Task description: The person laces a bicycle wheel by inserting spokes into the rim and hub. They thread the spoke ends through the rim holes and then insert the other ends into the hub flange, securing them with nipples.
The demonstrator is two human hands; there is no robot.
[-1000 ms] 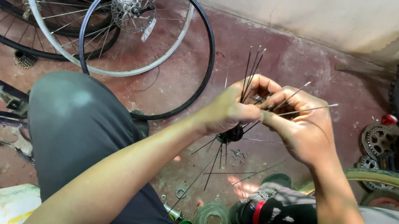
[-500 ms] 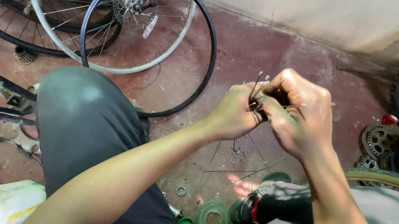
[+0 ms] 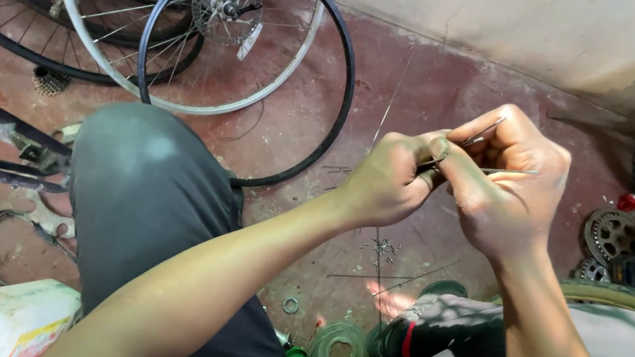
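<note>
Your hands have drawn closer together, and the fanned bundle of spokes has closed into a tight cluster.

Your left hand [image 3: 388, 185] and right hand [image 3: 507, 187] press against each other, both pinching thin metal spokes [image 3: 477, 136] between fingers and thumbs, above your left knee [image 3: 139, 176]. Beyond that knee, a black-rimmed wheel [image 3: 254, 67] lies on the red floor [image 3: 452, 81]. Beside the knee, below your hands, loose spokes and small nipples [image 3: 384, 249] lie scattered, so you seem to be sorting them.

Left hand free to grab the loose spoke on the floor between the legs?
Probably not yet: the left hand and right hand both pinch thin spokes. The floor spoke lies unobstructed below.
</note>
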